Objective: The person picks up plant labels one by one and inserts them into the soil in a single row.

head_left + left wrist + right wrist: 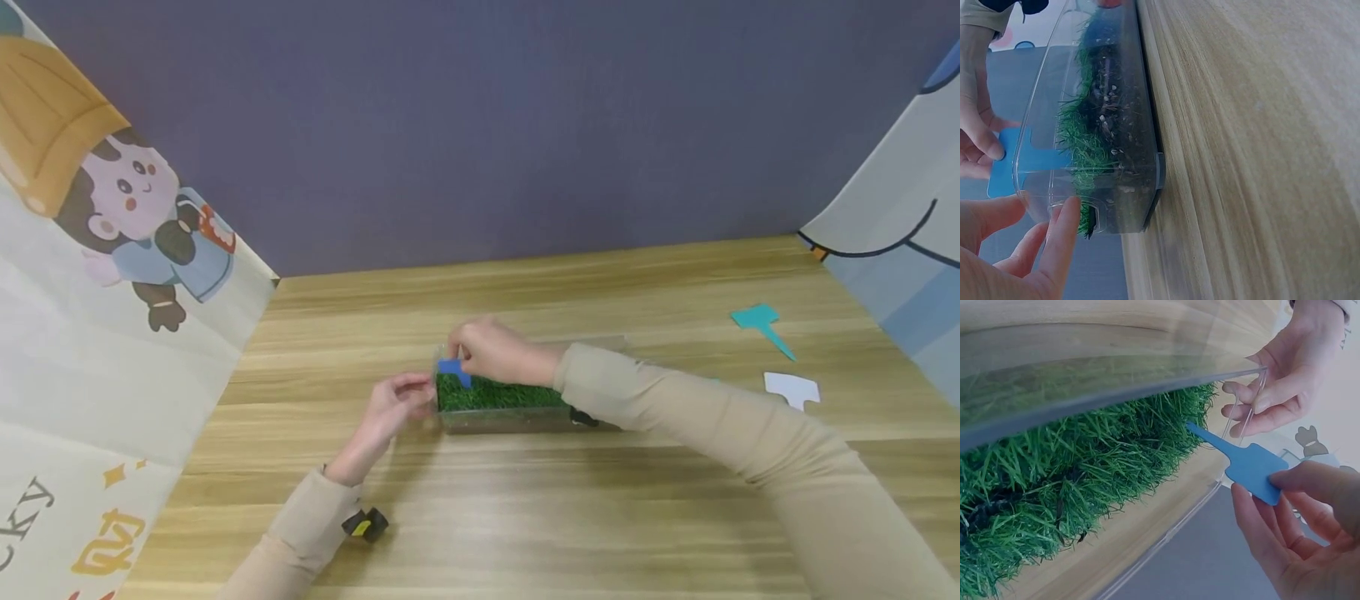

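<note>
Blue tag (pixel 1256 470) rises above the clear box rim (pixel 502 410).

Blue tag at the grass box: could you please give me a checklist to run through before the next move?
1. Blue tag gripped: ok, the right hand pinches its broad head.
2. Stem aimed at the grass: ok, its narrow end meets the blades.
3. Stem seated in the soil: cannot tell, the grass hides any buried part.
4. Clear box standing flat on the table, left hand at one end: ok.
5. Right hand free for another tag: not ok, it has the blue one.
6. White tag and teal tag apart from the box: ok, both lie on the table.
</note>
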Demonstrator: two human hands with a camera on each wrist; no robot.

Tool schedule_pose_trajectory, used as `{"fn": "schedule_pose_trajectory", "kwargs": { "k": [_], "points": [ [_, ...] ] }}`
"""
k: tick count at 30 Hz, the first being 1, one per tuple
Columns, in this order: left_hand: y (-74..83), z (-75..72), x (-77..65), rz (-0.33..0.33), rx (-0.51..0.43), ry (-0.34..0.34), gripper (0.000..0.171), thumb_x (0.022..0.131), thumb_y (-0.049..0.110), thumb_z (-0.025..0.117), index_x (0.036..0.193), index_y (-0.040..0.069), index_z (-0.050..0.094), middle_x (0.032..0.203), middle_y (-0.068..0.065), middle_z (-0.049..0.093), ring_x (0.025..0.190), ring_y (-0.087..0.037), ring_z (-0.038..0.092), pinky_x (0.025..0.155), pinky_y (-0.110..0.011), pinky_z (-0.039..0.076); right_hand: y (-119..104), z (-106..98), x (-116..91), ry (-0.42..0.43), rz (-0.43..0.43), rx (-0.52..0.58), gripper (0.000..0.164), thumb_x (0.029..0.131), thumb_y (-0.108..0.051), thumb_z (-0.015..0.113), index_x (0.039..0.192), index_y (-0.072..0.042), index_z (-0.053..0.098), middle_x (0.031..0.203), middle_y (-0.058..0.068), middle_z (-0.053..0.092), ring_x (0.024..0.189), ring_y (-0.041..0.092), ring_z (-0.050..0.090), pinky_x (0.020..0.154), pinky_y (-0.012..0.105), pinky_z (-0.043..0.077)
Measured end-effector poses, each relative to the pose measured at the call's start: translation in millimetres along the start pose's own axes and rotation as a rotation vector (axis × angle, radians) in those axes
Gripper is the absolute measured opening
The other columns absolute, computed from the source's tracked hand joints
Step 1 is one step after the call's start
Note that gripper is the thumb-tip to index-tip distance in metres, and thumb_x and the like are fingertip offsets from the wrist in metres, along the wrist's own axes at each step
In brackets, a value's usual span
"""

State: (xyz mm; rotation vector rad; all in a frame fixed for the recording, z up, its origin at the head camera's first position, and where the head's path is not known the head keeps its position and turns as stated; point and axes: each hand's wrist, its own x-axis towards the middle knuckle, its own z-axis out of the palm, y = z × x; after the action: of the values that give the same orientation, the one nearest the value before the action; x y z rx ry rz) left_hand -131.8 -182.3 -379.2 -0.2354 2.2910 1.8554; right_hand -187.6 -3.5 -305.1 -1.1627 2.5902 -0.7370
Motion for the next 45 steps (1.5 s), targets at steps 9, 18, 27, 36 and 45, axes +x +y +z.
{"fn": "schedule_pose_trajectory", "kwargs": {
  "k": [9, 18, 27, 36, 45],
  "points": [
    [-0.6, -0.1, -1.2, -0.001, -0.021, -0.010, 0.031, 0.082, -0.002, 0.056, 0.111, -0.010, 0.051, 0.105, -0.024, 0.056, 0.085, -0.022, 0.059, 0.083, -0.042, 0.051, -0.6, 5.1, 1.8, -0.018, 0.003, -0.032, 0.012, 0.078, 0.002, 0.058, 0.085, -0.005, 0.065, 0.081, 0.004, 0.065, 0.070, 0.011, 0.058, 0.062, 0.017, 0.050],
    [0.1, -0.3, -1.3, -0.002, -0.032, -0.020, 0.032, 0.082, -0.003, 0.054, 0.113, -0.011, 0.050, 0.103, -0.023, 0.056, 0.088, -0.027, 0.058, 0.083, -0.040, 0.051, -0.3, 6.9, 3.0, -0.022, -0.023, -0.062, 0.013, 0.079, 0.003, 0.057, 0.086, -0.005, 0.065, 0.086, 0.005, 0.065, 0.074, 0.013, 0.059, 0.064, 0.020, 0.051],
    [-0.8, -1.3, -2.2, 0.002, -0.033, -0.015, 0.031, 0.082, -0.003, 0.054, 0.112, -0.010, 0.051, 0.100, -0.020, 0.057, 0.089, -0.029, 0.058, 0.077, -0.032, 0.054, 0.2, 9.1, 2.4, -0.014, -0.022, -0.056, 0.013, 0.078, 0.004, 0.058, 0.086, -0.004, 0.065, 0.085, 0.006, 0.065, 0.075, 0.014, 0.060, 0.064, 0.018, 0.051],
    [0.1, -1.8, -2.1, 0.020, -0.022, -0.017, 0.032, 0.082, -0.003, 0.054, 0.113, -0.012, 0.050, 0.102, -0.022, 0.057, 0.088, -0.028, 0.058, 0.079, -0.035, 0.053, 2.9, 8.4, 2.4, -0.019, -0.009, -0.032, 0.015, 0.079, 0.004, 0.056, 0.088, -0.004, 0.065, 0.088, 0.006, 0.065, 0.077, 0.015, 0.060, 0.066, 0.021, 0.051],
    [0.1, -1.5, -1.3, 0.009, -0.008, -0.011, 0.032, 0.082, -0.002, 0.055, 0.113, -0.010, 0.051, 0.102, -0.020, 0.057, 0.087, -0.026, 0.059, 0.080, -0.036, 0.053, 2.6, 7.5, 1.8, -0.011, 0.004, -0.041, 0.020, 0.081, 0.004, 0.053, 0.094, -0.003, 0.066, 0.092, 0.007, 0.066, 0.081, 0.016, 0.060, 0.072, 0.023, 0.052]
  ]
}}
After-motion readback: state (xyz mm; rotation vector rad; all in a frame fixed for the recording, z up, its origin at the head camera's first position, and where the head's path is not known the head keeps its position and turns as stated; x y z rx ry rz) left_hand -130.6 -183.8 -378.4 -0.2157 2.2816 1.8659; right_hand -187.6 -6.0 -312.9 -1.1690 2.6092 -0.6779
